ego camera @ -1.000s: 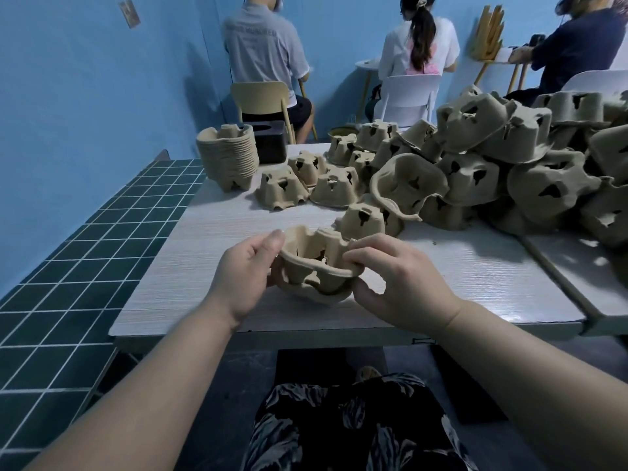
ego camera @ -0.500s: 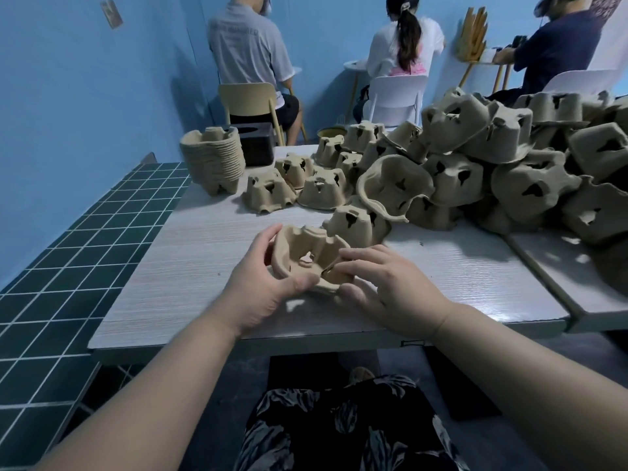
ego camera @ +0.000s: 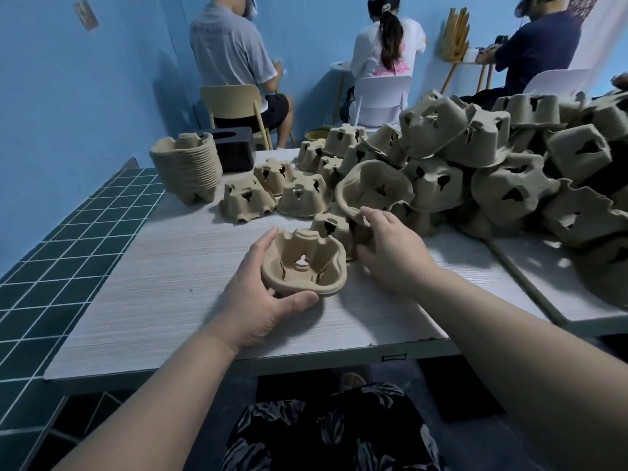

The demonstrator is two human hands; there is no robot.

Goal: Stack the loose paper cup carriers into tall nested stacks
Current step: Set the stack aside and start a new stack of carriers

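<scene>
Right hand [ego camera: 390, 246] gone from the held carrier [ego camera: 306, 265], now out at the pile.

Left hand [ego camera: 261, 297] alone cupping that carrier, open side up, thumb under the near rim, on the white table [ego camera: 142, 300]. Right fingers pinching the rim of a tilted carrier [ego camera: 373, 188] on the loose heap [ego camera: 492, 178]. Finished stack [ego camera: 188, 166] unchanged at far left.

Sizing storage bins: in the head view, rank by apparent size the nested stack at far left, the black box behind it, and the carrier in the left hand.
1. Nested stack
2. Carrier in left hand, similar, though nearness inflates it
3. Black box, partly hidden
</scene>
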